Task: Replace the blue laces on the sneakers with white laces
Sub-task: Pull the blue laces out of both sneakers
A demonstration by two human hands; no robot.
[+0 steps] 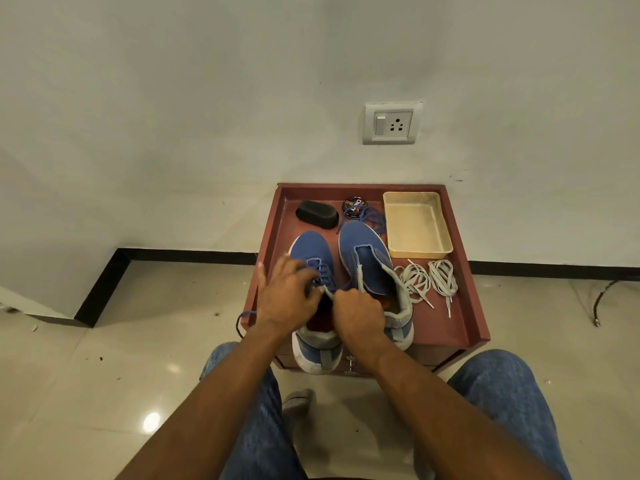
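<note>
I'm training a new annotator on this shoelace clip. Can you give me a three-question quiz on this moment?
1. True or false: the right sneaker still has its blue lace threaded.
2. Where do the white laces lie? A) in the beige tray B) on the red table, right of the sneakers C) on the floor
3. Which sneaker are both hands working on?

Key: 1 false; 2 B; 3 the left sneaker, left hand and right hand at its blue lace.

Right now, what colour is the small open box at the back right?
Pale yellow, a cream shade; the tray shows in the head view.
</note>
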